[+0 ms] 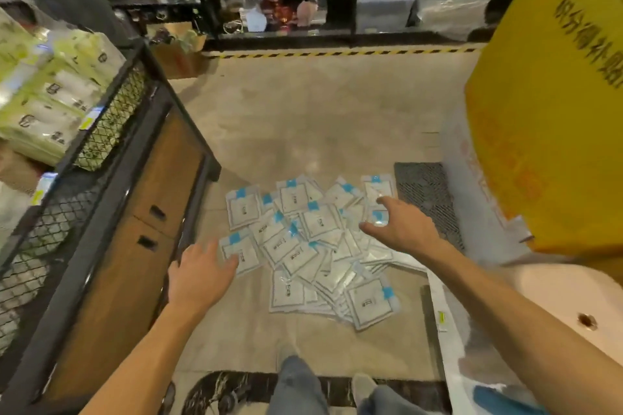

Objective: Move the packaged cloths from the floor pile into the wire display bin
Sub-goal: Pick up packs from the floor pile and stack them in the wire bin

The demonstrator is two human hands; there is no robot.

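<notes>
At far left the wire display bin (111, 118) holds green-and-white packs, its left side cut off by the frame edge. Below it sits a wooden cabinet (135, 246). The left hand (199, 274) reaches down, fingers spread and empty, fingertips at the nearest packet's edge; contact is hard to judge. The pile of packaged cloths (313, 246) lies on the floor (303, 128). The right hand (401, 226) hovers open over the pile's right side, hiding packets beneath. A yellow sign (553, 111) is blurred.

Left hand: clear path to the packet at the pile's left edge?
Probably yes. The left hand is open with fingertips already at that packet, which lies on top at the pile's edge; nothing sits between them.
</notes>
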